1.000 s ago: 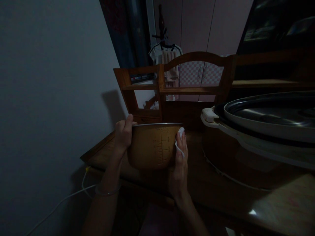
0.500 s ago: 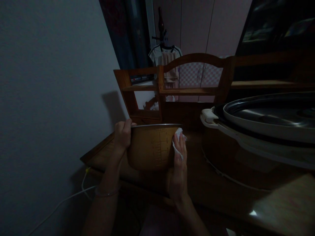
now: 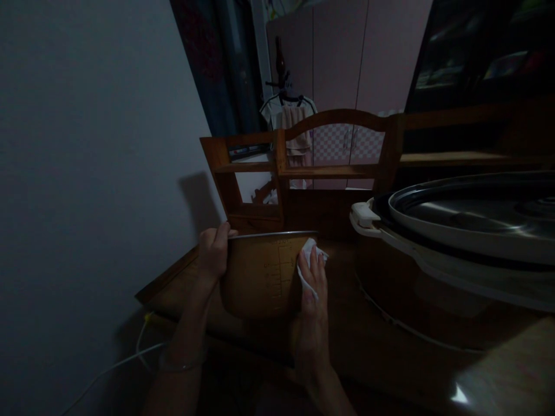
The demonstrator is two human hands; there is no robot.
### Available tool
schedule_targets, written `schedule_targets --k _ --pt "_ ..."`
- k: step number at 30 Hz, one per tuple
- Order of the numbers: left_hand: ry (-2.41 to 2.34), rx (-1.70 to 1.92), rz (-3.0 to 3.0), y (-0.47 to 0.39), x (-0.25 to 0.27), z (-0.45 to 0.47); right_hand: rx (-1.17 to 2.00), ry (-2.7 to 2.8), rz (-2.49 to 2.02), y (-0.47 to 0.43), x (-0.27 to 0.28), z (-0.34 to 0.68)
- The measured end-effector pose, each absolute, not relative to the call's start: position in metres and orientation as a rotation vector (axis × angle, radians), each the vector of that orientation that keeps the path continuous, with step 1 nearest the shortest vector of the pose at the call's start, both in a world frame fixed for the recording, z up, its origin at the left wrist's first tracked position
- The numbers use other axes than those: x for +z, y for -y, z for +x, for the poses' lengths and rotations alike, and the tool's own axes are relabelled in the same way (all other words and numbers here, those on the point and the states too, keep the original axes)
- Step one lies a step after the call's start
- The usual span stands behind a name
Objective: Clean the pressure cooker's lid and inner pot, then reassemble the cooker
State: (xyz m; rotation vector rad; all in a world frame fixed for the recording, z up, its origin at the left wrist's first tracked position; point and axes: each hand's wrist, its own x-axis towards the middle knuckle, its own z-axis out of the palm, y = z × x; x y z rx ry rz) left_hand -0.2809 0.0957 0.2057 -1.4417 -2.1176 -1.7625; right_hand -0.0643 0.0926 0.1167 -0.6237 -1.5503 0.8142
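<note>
A golden-brown rice cooker inner pot [image 3: 255,277], with a shiny metal rim and level markings on its side, is held up over the wooden desk. My left hand [image 3: 213,251] is closed on the rim at the left, thumb on top. At the pot's right side my right hand [image 3: 313,306] presses a crumpled white tissue [image 3: 309,248] against the outer wall, just under the rim. Its fingers lie stretched over the tissue. The pot's far side is hidden.
On the right stands a large rice cooker [image 3: 411,306] with its lid [image 3: 468,211] raised. Behind the pot rises a wooden shelf frame [image 3: 280,156]. A pale wall [image 3: 95,144] borders the left, and a white cable [image 3: 108,370] hangs below the desk [image 3: 173,294].
The whole view has shifted, so the pot, hands and furniture appear lower. My right hand and the tissue have slid slightly left and down on the pot's side. The left grip is unchanged.
</note>
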Motion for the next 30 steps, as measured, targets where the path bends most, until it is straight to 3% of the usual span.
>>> schedule_targets --k 20,30 --pt "2.109 -1.802 -1.524 -0.076 0.196 -0.271 1.0 1.368 -0.549 -0.097 0.111 -0.057" --pt "2.065 -1.781 -1.576 -0.074 0.199 -0.265 1.278 1.187 -0.543 -0.104 0.11 -0.047"
